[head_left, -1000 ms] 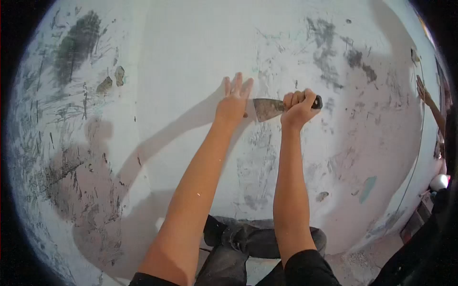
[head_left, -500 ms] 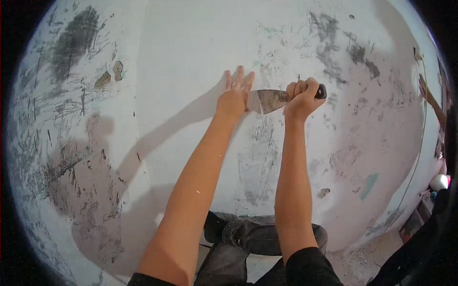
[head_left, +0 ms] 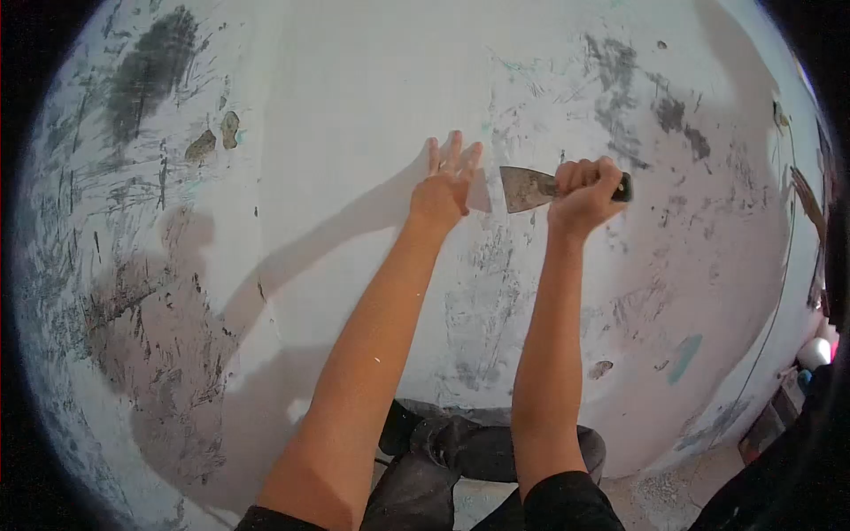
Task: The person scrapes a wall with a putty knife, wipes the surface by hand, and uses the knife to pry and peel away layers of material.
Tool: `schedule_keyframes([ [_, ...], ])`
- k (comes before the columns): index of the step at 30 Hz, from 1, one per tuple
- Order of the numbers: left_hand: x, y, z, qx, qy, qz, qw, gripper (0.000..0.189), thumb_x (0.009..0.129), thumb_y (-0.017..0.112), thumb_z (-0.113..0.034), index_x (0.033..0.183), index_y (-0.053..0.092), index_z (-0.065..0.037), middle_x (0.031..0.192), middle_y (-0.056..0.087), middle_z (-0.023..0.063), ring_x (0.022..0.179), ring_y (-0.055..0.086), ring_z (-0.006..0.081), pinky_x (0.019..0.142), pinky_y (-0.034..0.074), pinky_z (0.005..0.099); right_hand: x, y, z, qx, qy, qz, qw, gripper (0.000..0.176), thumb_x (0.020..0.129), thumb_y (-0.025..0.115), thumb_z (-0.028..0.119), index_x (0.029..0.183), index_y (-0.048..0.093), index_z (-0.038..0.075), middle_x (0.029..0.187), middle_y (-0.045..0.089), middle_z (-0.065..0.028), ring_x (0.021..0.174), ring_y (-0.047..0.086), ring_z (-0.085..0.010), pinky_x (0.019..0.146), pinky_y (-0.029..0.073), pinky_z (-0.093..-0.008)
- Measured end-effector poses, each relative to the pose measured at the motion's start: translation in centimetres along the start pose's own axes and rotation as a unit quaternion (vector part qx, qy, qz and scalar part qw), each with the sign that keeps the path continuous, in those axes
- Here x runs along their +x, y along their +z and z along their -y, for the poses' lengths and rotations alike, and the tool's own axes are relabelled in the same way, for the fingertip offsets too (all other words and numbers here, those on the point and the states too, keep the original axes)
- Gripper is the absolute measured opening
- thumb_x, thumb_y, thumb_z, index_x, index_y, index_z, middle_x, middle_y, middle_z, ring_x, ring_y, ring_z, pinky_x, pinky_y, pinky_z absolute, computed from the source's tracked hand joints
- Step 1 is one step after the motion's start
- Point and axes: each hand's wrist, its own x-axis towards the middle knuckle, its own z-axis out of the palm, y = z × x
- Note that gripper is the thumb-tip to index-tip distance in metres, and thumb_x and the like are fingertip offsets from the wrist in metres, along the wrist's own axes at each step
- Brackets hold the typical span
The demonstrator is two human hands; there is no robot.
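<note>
A pale wall [head_left: 372,97] with scraped, dark-marked patches fills the view in front of me. My left hand [head_left: 443,190] lies against its smoother strip, fingers spread and pointing up. In my right hand [head_left: 584,195] is a putty knife, fingers wrapped round its dark handle. Its worn metal blade [head_left: 528,189] points left, toward my left hand, with a gap between the blade's edge and those fingers. Beside the blade runs the border between the smooth strip and a rougher, scuffed patch [head_left: 496,265].
Small chipped holes [head_left: 202,145] mark the wall at the upper left, and another chip [head_left: 601,369] sits lower right. My bent legs [head_left: 496,447] are close below. A brown, hand-like shape [head_left: 807,203] shows at the right edge, above a white rounded object [head_left: 813,353].
My right hand has drawn the putty knife to the right, so its blade now stands apart from my left hand. The view has shifted slightly.
</note>
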Motion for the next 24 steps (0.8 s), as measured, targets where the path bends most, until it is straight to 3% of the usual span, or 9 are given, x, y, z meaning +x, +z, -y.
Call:
schedule_keyframes([
  [7,-0.4,-0.2,0.6,-0.025,0.019,-0.028,0.999,0.111,0.068,0.086,-0.012,0.157,0.021,-0.029,0.164,0.012,0.0148,0.147,0.016,0.0484,0.113,0.042,0.0493,-2.0,-3.4,1.3,0.018,0.105,0.056,0.993,0.043,0.094,0.052,0.011,0.061,0.024,0.015,0.056,0.020,0.0051,0.048,0.014,-0.0089,0.044,0.017,-0.0305],
  [12,-3.6,0.6,1.1,0.013,0.104,-0.020,0.994,0.100,0.073,0.083,-0.016,0.155,0.029,-0.032,0.164,0.015,0.0143,0.147,0.018,0.0477,0.106,0.048,0.0519,-8.7,-12.5,12.4,-0.104,0.221,0.195,0.950,0.043,0.099,0.053,0.014,0.063,0.030,0.013,0.057,0.029,0.0031,0.050,0.026,-0.0114,0.048,0.026,-0.0324],
  [15,-11.4,0.8,1.3,-0.023,0.196,-0.011,0.980,0.071,0.085,0.071,-0.021,0.150,0.042,-0.031,0.163,0.019,0.0133,0.147,0.025,0.0424,0.108,0.046,0.0510,-13.1,-23.2,23.5,-0.482,0.178,0.218,0.830,0.028,0.095,0.057,0.016,0.072,0.059,0.000,0.065,0.055,-0.0071,0.059,0.050,-0.0188,0.054,0.039,-0.0324],
  [16,-15.0,2.2,1.7,-0.058,0.215,-0.006,0.975,0.067,0.087,0.067,-0.021,0.149,0.044,-0.031,0.162,0.023,0.0131,0.146,0.028,0.0418,0.112,0.041,0.0530,-13.1,-23.2,28.5,-0.640,0.166,0.260,0.704,0.020,0.095,0.058,0.016,0.082,0.062,0.001,0.080,0.058,-0.0107,0.073,0.055,-0.0212,0.064,0.043,-0.0349],
  [18,-22.9,3.3,2.2,-0.158,0.198,0.092,0.963,0.049,0.092,0.064,-0.025,0.140,0.057,-0.027,0.157,0.037,0.0102,0.137,0.045,0.0372,0.114,0.037,0.0528,-16.0,-30.8,36.5,-0.702,0.186,0.159,0.669,0.027,0.098,0.059,0.027,0.085,0.060,0.004,0.091,0.055,-0.0133,0.082,0.053,-0.0249,0.074,0.043,-0.0400],
  [20,-30.4,6.8,3.1,-0.230,0.148,0.160,0.948,0.038,0.091,0.066,-0.027,0.129,0.066,-0.022,0.143,0.053,0.0105,0.126,0.055,0.0341,0.109,0.042,0.0560,-15.9,-29.6,41.8,-0.734,0.224,0.122,0.629,0.040,0.095,0.063,0.026,0.064,0.052,0.004,0.055,0.047,-0.0025,0.047,0.041,-0.0138,0.046,0.031,-0.0312],
  [22,-35.9,9.6,3.6,-0.280,0.041,0.269,0.921,0.033,0.091,0.067,-0.033,0.121,0.069,-0.018,0.129,0.065,0.0075,0.117,0.062,0.0287,0.105,0.044,0.0519,-18.5,-32.3,46.8,-0.721,0.321,0.122,0.602,0.041,0.096,0.062,0.029,0.065,0.049,0.005,0.055,0.044,-0.0008,0.047,0.038,-0.0131,0.045,0.029,-0.0312],
  [23,-38.2,11.1,4.1,-0.286,0.035,0.274,0.918,0.033,0.091,0.067,-0.033,0.121,0.069,-0.018,0.129,0.065,0.0075,0.117,0.062,0.0287,0.105,0.044,0.0519,-19.7,-33.5,49.0,-0.697,0.394,0.121,0.587,0.043,0.097,0.061,0.031,0.065,0.046,0.006,0.055,0.042,0.0008,0.046,0.035,-0.0124,0.045,0.028,-0.0312],
  [24,-39.6,12.7,4.7,-0.244,0.079,0.213,0.943,0.034,0.091,0.067,-0.035,0.119,0.070,-0.016,0.123,0.067,0.0072,0.112,0.063,0.0279,0.102,0.045,0.0498,-21.2,-33.2,50.1,-0.739,0.386,0.210,0.511,0.032,0.095,0.063,0.029,0.083,0.055,0.001,0.059,0.051,-0.0038,0.054,0.048,-0.0178,0.053,0.039,-0.0342],
])
